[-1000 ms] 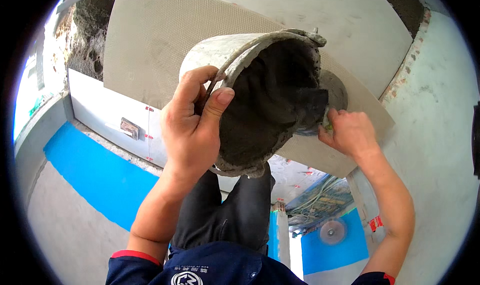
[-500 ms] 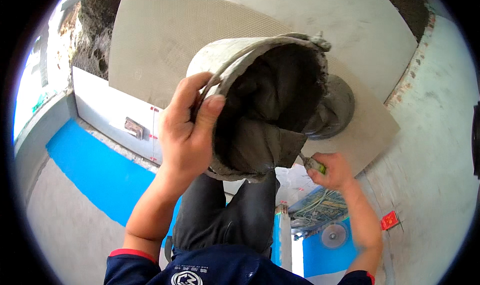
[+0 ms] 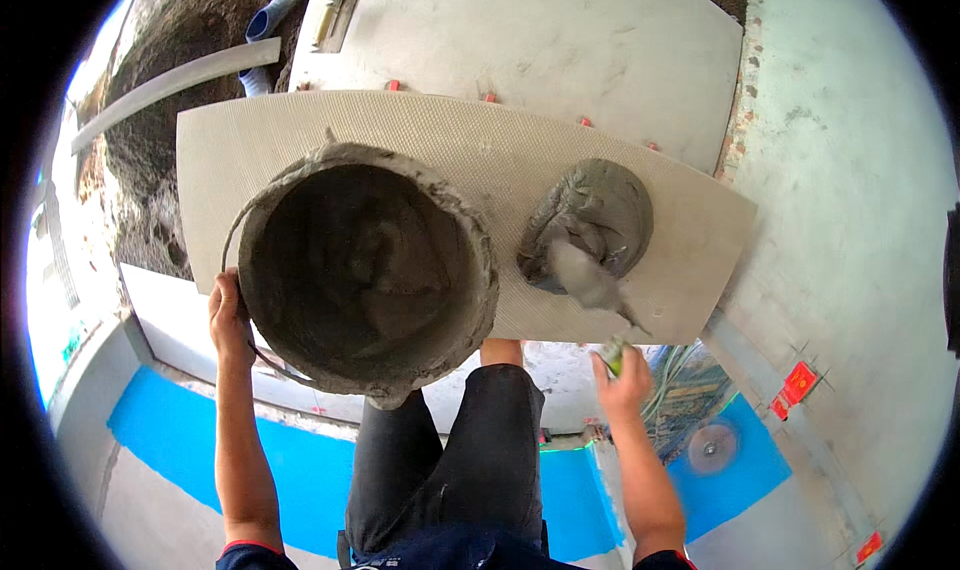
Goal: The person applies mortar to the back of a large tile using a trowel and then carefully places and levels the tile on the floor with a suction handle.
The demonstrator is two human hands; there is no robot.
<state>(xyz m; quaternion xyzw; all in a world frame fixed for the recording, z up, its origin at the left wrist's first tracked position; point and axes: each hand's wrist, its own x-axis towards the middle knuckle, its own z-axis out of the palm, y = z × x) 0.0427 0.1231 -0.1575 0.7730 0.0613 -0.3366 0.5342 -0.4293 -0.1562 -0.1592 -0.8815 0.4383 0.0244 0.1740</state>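
My left hand (image 3: 231, 315) is closed at the left side of a mortar-caked bucket (image 3: 484, 270), where its thin handle runs. The bucket's mouth faces up toward me, with dark grey wet mortar (image 3: 385, 270) inside. In my right hand (image 3: 625, 382) is the green handle of a trowel (image 3: 588, 278). Its grey-smeared blade, blurred by motion, lies over the near part of a rounded mortar heap (image 3: 612, 195). The heap sits on the right half of a large beige panel (image 3: 690, 235) with a fine-textured surface, beside the bucket.
Beyond the panel lies a pale slab (image 3: 560, 40), with a notched trowel (image 3: 338, 12) on it and red clips along its near edge. Blue sheeting (image 3: 250, 455) covers floor near me. A pale wall (image 3: 850, 220) stands right. Blue footwear (image 3: 272, 12) and a curved strip (image 3: 180, 82) are far left.
The bucket has gone from tipped over the panel to mouth-up, moving left and nearer me. My right hand has taken the trowel out of the bucket and onto the heap.
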